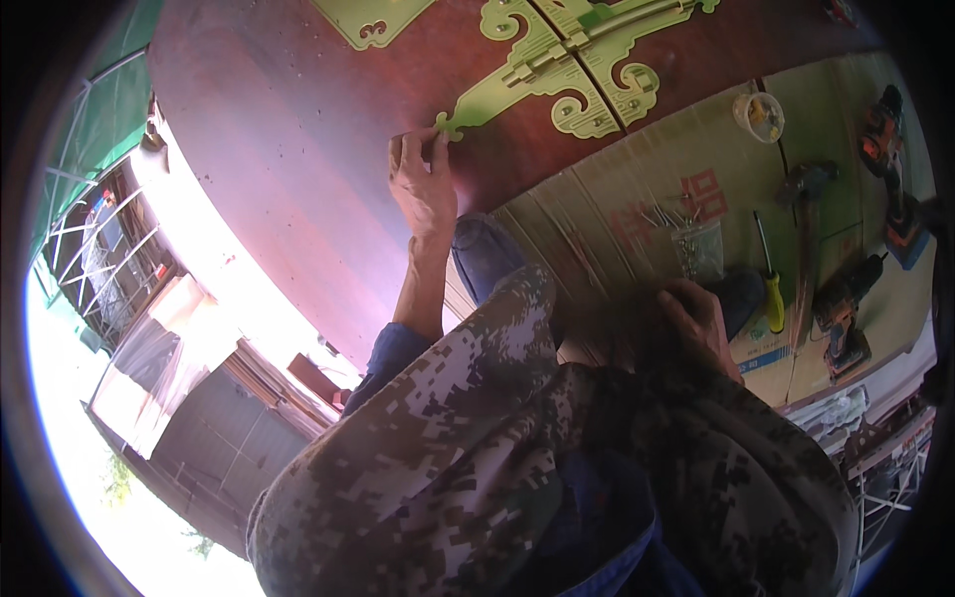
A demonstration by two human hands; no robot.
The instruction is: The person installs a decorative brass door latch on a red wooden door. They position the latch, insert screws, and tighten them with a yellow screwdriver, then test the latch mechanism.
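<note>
My left hand (426,189) reaches to the pointed end of a brass-coloured ornamental fitting (517,90) on a dark red wooden panel (328,179). Its fingers are pinched together at the fitting's small scrolled tip; whether they grip the tip or something tiny there is hidden. My right hand (701,316) rests low near my knee, beside a clear bag of screws (699,249). Its thumb side shows, but the other fingers are lost in shadow, so what it may hold cannot be seen.
On a cardboard sheet (587,229) at the right lie a yellow-handled screwdriver (774,298), a hammer (808,219) and two cordless power tools, one a drill (846,308). A clear tub (759,117) of small parts stands farther off. Another brass plate (373,15) is at the top.
</note>
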